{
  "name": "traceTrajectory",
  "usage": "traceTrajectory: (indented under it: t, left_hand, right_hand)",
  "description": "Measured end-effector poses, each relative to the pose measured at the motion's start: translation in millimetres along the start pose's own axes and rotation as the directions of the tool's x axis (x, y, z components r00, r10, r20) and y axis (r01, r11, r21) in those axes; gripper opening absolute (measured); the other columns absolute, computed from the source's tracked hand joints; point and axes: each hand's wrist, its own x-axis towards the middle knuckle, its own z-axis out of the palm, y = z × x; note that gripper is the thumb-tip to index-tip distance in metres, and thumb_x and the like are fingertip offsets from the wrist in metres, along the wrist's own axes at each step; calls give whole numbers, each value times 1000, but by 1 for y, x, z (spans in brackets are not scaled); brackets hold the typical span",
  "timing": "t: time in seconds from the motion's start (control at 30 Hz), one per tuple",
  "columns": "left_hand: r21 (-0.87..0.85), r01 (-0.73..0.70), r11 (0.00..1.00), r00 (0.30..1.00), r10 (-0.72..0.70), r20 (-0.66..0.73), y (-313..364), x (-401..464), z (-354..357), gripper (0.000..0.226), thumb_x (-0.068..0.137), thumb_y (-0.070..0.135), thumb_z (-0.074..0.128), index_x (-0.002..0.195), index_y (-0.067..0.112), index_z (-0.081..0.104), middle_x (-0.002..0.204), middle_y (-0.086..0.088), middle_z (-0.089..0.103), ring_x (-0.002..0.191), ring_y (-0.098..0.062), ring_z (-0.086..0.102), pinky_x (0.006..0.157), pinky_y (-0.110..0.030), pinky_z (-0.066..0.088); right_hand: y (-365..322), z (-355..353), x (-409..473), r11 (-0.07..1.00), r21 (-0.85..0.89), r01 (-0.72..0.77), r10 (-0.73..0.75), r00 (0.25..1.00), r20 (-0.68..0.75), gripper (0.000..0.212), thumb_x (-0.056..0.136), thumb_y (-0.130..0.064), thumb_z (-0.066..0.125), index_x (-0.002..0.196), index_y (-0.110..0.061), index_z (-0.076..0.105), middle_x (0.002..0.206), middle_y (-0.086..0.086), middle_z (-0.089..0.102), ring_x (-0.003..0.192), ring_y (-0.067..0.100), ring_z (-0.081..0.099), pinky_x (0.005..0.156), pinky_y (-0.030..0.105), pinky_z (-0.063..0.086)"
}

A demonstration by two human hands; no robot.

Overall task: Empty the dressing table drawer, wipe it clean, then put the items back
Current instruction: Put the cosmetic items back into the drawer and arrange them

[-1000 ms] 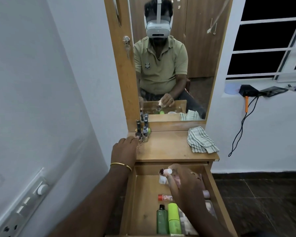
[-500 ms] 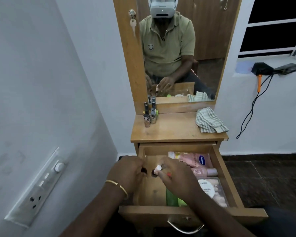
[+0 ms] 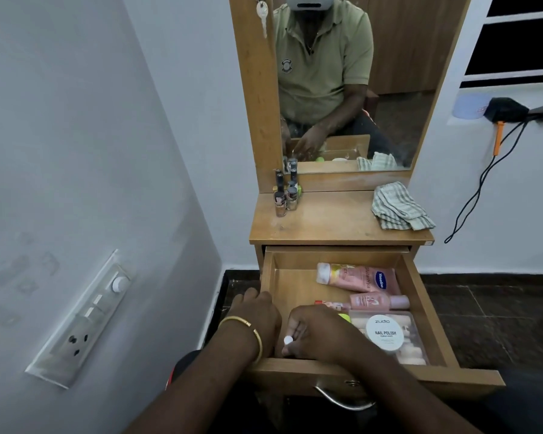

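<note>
The wooden drawer [image 3: 420, 296] is pulled out below the dressing table top [image 3: 333, 220]. Inside lie a pink Vaseline tube [image 3: 358, 277], a smaller pink bottle [image 3: 380, 301] and a clear box with a round nail polish label [image 3: 386, 335]. My right hand [image 3: 320, 335] is low in the drawer's front left corner, fingers closed around a small white-capped bottle [image 3: 288, 339]. My left hand [image 3: 257, 317], with a gold bangle, rests on the drawer's left wall; whether it holds anything is hidden. Several nail polish bottles [image 3: 284, 195] stand at the top's back left.
A folded checked cloth [image 3: 398, 208] lies at the table top's right. A mirror [image 3: 351, 83] rises behind. A wall with a switch panel [image 3: 85, 317] is close on the left. A black cable [image 3: 483, 183] hangs on the right wall. The metal drawer handle [image 3: 342, 400] sits at the front.
My left hand came down from the table top to the drawer's left side. My right hand moved toward the drawer's front left corner with the small bottle. The view tilted down.
</note>
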Motion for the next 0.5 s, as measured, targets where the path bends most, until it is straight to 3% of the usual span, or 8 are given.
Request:
traceTrajectory:
  t: [0.1, 0.2, 0.5]
  left_hand:
    - [12, 15, 1000, 998, -16, 55, 0, 7, 1, 52, 81, 43, 70, 123, 13, 64, 130, -13, 46, 123, -35, 37, 106, -46, 33]
    - [-15, 17, 1000, 997, -16, 80, -2, 7, 2, 47, 81, 44, 70, 119, 16, 67, 130, -11, 45, 124, -34, 36, 107, -46, 34]
    - [49, -66, 997, 997, 65, 28, -4, 5, 5, 43, 85, 50, 61, 115, 21, 70, 126, -10, 43, 120, -33, 36, 105, -46, 33]
  right_hand:
    - [3, 1, 2, 1000, 14, 6, -7, 999, 48, 19, 70, -21, 86, 77, -21, 68, 77, -9, 72, 72, 1, 67, 64, 19, 55]
    - [3, 0, 5, 999, 41, 13, -17, 994, 109, 17, 73, -17, 83, 78, -22, 68, 84, -4, 74, 78, 7, 70, 75, 31, 60]
    - [0, 0, 7, 995, 83, -63, 51, 988, 142, 16, 73, -20, 82, 78, -26, 68, 87, -1, 75, 83, 15, 71, 76, 34, 58]
